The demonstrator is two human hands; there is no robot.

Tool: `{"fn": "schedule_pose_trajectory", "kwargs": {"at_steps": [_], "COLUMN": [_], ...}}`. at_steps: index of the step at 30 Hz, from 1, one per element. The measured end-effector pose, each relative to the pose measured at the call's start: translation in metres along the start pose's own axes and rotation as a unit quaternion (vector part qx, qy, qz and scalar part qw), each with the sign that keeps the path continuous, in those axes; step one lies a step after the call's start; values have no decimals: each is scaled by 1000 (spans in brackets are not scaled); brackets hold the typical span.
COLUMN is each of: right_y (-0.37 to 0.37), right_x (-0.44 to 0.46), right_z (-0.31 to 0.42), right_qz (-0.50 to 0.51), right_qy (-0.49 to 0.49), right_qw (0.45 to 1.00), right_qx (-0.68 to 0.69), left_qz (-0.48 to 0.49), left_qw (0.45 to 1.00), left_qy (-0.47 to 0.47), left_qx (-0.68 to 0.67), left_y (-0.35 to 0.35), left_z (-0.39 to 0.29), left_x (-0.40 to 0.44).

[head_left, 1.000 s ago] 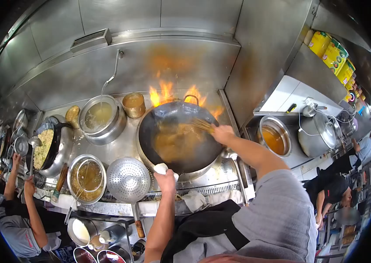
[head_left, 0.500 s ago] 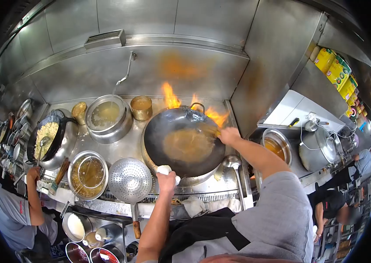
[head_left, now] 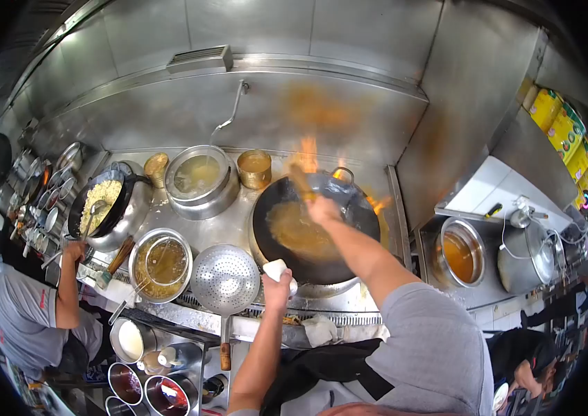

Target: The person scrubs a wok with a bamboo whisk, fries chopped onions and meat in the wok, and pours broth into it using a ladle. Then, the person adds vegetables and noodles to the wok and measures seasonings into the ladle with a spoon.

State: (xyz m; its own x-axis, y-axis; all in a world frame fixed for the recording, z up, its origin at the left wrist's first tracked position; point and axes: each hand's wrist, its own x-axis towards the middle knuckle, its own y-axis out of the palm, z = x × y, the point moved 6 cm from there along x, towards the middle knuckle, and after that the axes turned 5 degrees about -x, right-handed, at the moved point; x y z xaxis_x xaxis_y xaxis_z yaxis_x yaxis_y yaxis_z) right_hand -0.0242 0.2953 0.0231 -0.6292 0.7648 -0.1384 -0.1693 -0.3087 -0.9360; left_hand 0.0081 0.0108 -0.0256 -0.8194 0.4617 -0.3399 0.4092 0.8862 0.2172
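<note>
A black wok [head_left: 363,232] with brownish liquid [head_left: 301,229] in it sits over the burner, and flames [head_left: 309,149] rise behind its far rim. My right hand [head_left: 323,210] reaches over the wok, closed around a yellowish-brown wok brush [head_left: 299,182], which is blurred by motion. At the near-left rim, my left hand [head_left: 278,286] is closed on a folded white cloth [head_left: 275,269] pressed against the wok's edge. Just left of that hand lies a large perforated strainer [head_left: 225,279] with a wooden handle.
A pot of oil with a wire strainer [head_left: 161,267], a pot of cloudy water [head_left: 200,179] and a brass-coloured container [head_left: 254,170] stand to the left. Further left, a co-worker's hand [head_left: 73,251] holds a ladle in a pan of fried rice [head_left: 103,197]. An orange-liquid pot [head_left: 459,253] stands right.
My right hand has swept the brush from the wok's right side leftward across it. The left hand stays at the rim with the cloth. The whole view has shifted slightly.
</note>
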Motion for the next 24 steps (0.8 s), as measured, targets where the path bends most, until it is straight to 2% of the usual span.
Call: {"fn": "schedule_pose_trajectory", "kwargs": {"at_steps": [1,3,4,5,6,7,8,9,10,12,13,14,15,16,17,18,19,20,21,22,23,24], "right_y": [15,44,51,53,36,12,-6,18,25,-6,-51,-63,-73,-110,-134,-130,-119,-104,-81,-33,-6,12], "right_x": [-8,-44,-64,-80,-104,-137,-160,-153,-157,-174,-186,-170,-142,-126,-98,-50,-12,12,15,26,-1,-34], "right_z": [16,41,37,35,31,25,12,-19,-53,-100,-103,-128,-155,-148,-142,-147,-134,-108,-78,-66,-43,-25], "right_qz": [29,22,51,77,93,182,267,137,240,217,281,313,314,304,240,162,112,63,71,53,38,66], "right_qy": [9,-64,-91,-120,-143,-95,-51,-199,-160,-188,-120,-154,-154,-96,-65,-105,-108,-110,-74,-96,-98,-63], "right_qw": [999,996,991,983,982,975,959,970,957,953,946,931,905,891,880,900,924,943,949,968,984,992], "right_qx": [15,62,88,114,77,80,77,24,-17,-95,-104,-105,-244,-323,-406,-390,-350,-308,-299,-227,-147,-82], "left_qz": [7,-4,-19,-32,-53,-75,-71,-69,-67,-65,-63,-110,-112,-55,3,34,27,70,113,76,69,82], "left_qw": [1000,996,998,998,998,997,997,996,996,996,996,989,989,998,997,997,998,995,990,993,994,994], "left_qy": [-6,23,6,46,27,9,26,43,43,47,53,86,82,1,-78,-61,-56,-70,-81,-89,-84,-77], "left_qx": [9,-91,-64,-33,-8,15,-11,-38,-50,-50,-41,-54,-54,-38,-20,-25,-25,-23,-21,-7,-2,9], "left_y": [7,15,21,20,20,20,22,23,20,18,17,19,15,17,19,21,15,14,17,15,11,10], "left_z": [6,17,11,30,38,42,37,30,41,46,47,36,35,39,43,30,26,25,22,11,8,6], "left_x": [-5,-14,-19,-5,-1,1,-5,-8,-2,0,0,-6,-6,3,8,7,9,9,8,4,3,5]}}
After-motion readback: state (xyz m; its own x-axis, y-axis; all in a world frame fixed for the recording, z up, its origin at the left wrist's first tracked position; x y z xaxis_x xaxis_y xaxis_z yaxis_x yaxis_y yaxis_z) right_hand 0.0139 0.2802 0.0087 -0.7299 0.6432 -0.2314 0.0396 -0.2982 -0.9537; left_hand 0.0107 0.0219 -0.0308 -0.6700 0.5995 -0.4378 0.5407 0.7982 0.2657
